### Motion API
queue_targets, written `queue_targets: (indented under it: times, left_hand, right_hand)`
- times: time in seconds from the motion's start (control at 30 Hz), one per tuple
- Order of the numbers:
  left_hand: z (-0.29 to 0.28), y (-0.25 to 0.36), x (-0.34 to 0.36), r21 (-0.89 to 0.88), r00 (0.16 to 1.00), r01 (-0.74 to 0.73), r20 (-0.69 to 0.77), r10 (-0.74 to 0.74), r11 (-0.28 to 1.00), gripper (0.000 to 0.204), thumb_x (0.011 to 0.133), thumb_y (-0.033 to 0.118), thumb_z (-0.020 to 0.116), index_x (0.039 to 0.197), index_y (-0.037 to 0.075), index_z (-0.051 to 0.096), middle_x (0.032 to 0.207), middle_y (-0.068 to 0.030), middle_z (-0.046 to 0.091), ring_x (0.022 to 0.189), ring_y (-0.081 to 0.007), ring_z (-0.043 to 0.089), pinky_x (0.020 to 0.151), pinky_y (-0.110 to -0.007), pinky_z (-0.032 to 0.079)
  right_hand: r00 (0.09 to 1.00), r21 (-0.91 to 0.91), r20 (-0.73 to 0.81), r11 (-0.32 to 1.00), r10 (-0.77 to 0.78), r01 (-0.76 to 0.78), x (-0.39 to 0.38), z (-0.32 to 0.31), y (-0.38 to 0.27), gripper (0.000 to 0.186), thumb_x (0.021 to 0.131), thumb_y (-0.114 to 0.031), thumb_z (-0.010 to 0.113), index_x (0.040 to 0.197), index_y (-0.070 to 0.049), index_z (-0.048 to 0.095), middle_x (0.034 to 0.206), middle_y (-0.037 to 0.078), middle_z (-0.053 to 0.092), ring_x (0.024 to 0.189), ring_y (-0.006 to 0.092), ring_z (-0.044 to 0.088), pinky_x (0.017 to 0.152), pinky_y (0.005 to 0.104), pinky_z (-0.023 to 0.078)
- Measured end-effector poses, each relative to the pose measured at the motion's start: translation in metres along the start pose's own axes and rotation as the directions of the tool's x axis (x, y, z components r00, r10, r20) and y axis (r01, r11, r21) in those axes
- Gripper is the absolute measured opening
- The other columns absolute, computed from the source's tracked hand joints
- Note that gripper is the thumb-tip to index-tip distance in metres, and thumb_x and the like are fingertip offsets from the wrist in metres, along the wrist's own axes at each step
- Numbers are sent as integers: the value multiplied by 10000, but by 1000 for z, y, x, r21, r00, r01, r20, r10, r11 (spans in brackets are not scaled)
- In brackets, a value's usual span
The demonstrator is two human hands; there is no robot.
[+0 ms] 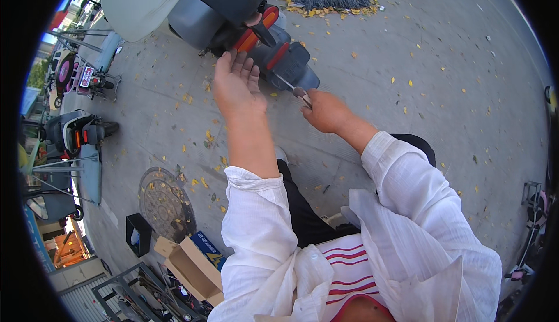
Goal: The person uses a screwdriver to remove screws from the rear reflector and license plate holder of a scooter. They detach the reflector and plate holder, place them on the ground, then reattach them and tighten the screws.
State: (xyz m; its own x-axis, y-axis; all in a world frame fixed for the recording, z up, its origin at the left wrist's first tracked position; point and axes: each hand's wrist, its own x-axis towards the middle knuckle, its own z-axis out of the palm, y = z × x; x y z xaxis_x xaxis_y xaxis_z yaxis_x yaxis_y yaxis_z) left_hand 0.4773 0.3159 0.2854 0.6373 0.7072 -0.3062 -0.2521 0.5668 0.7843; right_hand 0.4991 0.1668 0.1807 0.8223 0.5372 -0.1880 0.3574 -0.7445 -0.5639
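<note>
Right hand (329, 112) is clamped on a slim-shafted tool (300, 93) at the rear fender (293, 61). Left hand (240, 86) is empty, fingers apart. Fender is mounted; work appears unfinished.

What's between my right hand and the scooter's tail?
In the head view, a screwdriver-like tool: your right hand grips its handle, and its thin shaft points toward the scooter's tail. Whether the tip touches is unclear.

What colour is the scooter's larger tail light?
Red and orange tail light, best in the head view.
</note>
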Motion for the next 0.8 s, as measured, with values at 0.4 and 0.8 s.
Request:
queue_targets:
  times: [0.4, 0.8]
  left_hand:
    - [-20, 13, 4, -30, 1000, 22, 6, -21, 999, 303, 895, 211, 529, 1113, 3, 560, 1001, -80, 579, 837, -178, 528, 731, -316, 441]
    - [-21, 12, 4, -31, 999, 39, 38, -38, 999, 260, 890, 215, 519, 1043, 12, 569, 954, -71, 571, 837, -200, 524, 744, -334, 427]
  right_hand:
    - [898, 749, 402, 500, 180, -435, 9, -24, -2, 257, 833, -201, 587, 1010, -14, 585, 844, 200, 644, 675, 333, 654, 561, 438, 501]
    - [885, 811, 422, 355, 199, -466, 6, -22, -9, 306, 822, -214, 631, 1063, -41, 555, 888, 181, 636, 732, 339, 642, 602, 452, 488]
